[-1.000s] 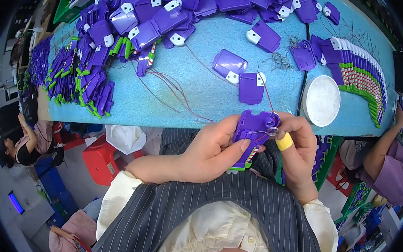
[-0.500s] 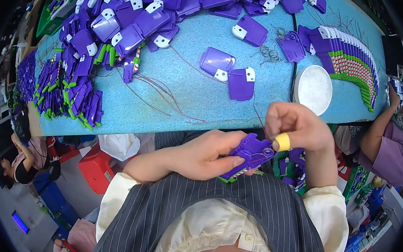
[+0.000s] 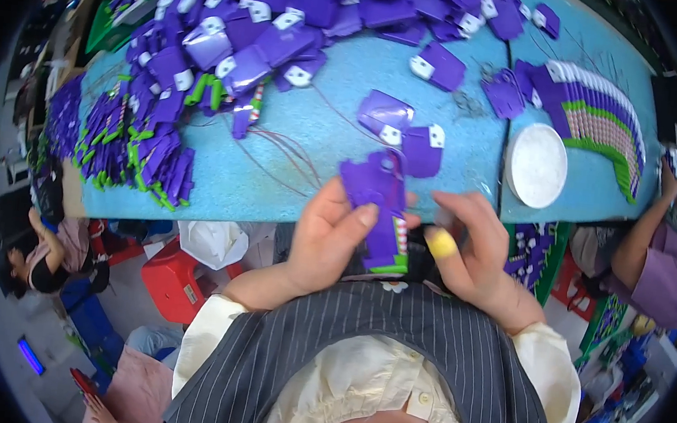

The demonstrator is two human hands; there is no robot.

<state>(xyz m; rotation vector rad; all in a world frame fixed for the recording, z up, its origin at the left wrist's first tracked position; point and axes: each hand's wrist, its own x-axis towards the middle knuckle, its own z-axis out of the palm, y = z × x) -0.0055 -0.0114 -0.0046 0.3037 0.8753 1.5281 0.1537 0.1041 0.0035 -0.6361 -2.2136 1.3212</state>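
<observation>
Held in the left hand (image 3: 328,228): one purple plastic housing (image 3: 376,189), with a red-and-white striped strip (image 3: 402,232) along the lower right side and a green foot (image 3: 390,267). Position: in front of the torso, at the near edge of the blue tabletop (image 3: 220,196) as seen from above. Grasp of left fingers: closed on the housing, with thumb laid across the front face and other fingers wrapped behind, tips emerging past the right edge.

Right hand (image 3: 472,250): raised beside the housing, without visible contact. Right fingers: parted, with a gap between index and yellow-wrapped thumb (image 3: 441,243). Blurred at the tips; cannot tell of any fine wire between them.

Governing relation, by judgement: housing directly to the left of the right fingertips, across a narrow gap. Long axis: running away from the body, tilted slightly leftward at the far end; broad ringed end toward the table, green foot toward the torso. Nearer hand: left, in full contact; right, just beside the striped side.

Beyond the housing: two purple panels with white corners (image 3: 422,153), close to the ringed end. To the right on the tabletop: round white dish (image 3: 537,165).
</observation>
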